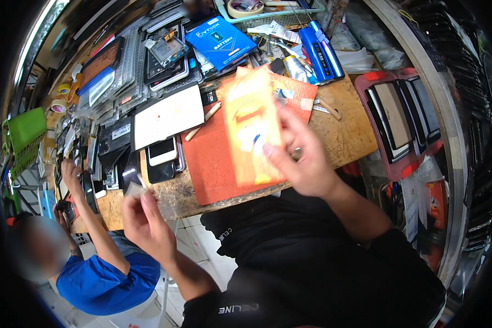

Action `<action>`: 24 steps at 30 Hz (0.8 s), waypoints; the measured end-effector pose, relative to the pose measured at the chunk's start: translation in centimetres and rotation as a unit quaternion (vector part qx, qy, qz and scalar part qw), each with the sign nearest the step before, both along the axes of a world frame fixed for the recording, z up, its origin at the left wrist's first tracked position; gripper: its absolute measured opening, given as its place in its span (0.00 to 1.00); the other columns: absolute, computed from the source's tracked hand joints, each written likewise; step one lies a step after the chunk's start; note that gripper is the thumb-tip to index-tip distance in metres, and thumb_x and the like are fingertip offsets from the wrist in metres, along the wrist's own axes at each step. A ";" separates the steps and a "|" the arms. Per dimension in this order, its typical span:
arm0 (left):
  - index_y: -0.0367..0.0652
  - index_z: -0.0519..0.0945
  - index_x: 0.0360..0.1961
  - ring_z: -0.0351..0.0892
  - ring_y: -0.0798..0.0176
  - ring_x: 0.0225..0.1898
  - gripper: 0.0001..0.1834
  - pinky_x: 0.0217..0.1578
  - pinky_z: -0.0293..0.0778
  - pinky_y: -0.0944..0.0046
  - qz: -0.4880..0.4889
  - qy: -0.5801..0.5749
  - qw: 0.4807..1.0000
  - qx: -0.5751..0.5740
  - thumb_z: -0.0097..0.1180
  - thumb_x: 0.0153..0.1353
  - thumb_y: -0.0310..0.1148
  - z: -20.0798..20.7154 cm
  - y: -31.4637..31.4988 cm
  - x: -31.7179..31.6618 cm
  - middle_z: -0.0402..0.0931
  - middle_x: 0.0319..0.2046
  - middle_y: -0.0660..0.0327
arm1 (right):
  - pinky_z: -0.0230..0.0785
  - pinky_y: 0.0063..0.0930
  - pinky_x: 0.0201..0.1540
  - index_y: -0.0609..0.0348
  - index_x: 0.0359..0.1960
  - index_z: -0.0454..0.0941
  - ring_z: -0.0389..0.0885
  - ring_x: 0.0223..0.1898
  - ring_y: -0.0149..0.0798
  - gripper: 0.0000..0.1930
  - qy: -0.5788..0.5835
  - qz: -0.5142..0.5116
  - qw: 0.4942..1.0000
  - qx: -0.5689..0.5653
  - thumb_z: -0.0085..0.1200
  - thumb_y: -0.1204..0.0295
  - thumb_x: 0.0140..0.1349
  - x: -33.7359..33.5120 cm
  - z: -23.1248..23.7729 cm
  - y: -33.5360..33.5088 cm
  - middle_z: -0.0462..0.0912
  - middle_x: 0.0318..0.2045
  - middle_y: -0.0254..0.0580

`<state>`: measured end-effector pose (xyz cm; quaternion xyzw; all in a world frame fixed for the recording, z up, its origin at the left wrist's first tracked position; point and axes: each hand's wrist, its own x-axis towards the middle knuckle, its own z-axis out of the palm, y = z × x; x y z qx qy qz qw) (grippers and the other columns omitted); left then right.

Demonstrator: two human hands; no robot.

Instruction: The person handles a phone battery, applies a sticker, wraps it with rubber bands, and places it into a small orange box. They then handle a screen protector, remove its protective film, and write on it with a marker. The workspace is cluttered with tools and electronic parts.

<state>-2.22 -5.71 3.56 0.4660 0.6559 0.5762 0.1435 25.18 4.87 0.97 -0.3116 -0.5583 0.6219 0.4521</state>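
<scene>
My right hand [306, 153] is closed on the edge of a flat orange-yellow packet [249, 115], blurred and glaring in the light. The packet is over a red-orange mat [208, 177] near the front of the wooden table. My left hand [147, 221] is at the table's front edge, thumb and forefinger pinched on a small whitish, partly see-through piece [134, 190]; its kind is too blurred to tell. Just beyond that hand lie a white phone [163, 152] and a black phone [160, 171], partly under a white-faced flat panel [169, 116].
A blue box [220, 44], stacked phone parts [167, 52] and a green basket [279, 19] crowd the back. Blue tool-like cylinders [320, 54] lie at the back right. On the right, a pink-red bin [402, 123] holds flat panels. A blue-shirted co-worker [106, 276] works on the left.
</scene>
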 end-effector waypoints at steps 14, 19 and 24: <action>0.31 0.73 0.68 0.82 0.48 0.58 0.24 0.59 0.78 0.52 0.255 -0.459 0.847 -0.088 0.59 0.76 0.30 -27.4 -5.4 -19.3 0.80 0.62 0.44 | 0.79 0.51 0.47 0.67 0.59 0.78 0.87 0.44 0.60 0.24 -0.398 -0.047 0.892 0.208 0.65 0.62 0.71 1.2 -0.3 -1.3 0.83 0.46 0.55; 0.31 0.73 0.68 0.82 0.48 0.59 0.24 0.60 0.77 0.52 0.299 -0.366 0.876 -0.097 0.59 0.76 0.30 -27.7 0.4 -21.3 0.79 0.63 0.44 | 0.81 0.44 0.45 0.65 0.54 0.81 0.89 0.41 0.52 0.18 -0.385 -0.113 0.906 0.132 0.67 0.67 0.68 4.0 -0.3 -1.2 0.85 0.46 0.49; 0.31 0.72 0.69 0.81 0.48 0.59 0.25 0.61 0.76 0.51 0.313 -0.307 0.892 -0.108 0.59 0.76 0.31 -29.0 0.9 -20.0 0.79 0.64 0.44 | 0.74 0.27 0.35 0.66 0.53 0.85 0.85 0.38 0.32 0.16 -0.393 -0.168 0.895 0.128 0.69 0.74 0.67 5.9 0.0 -1.8 0.85 0.38 0.41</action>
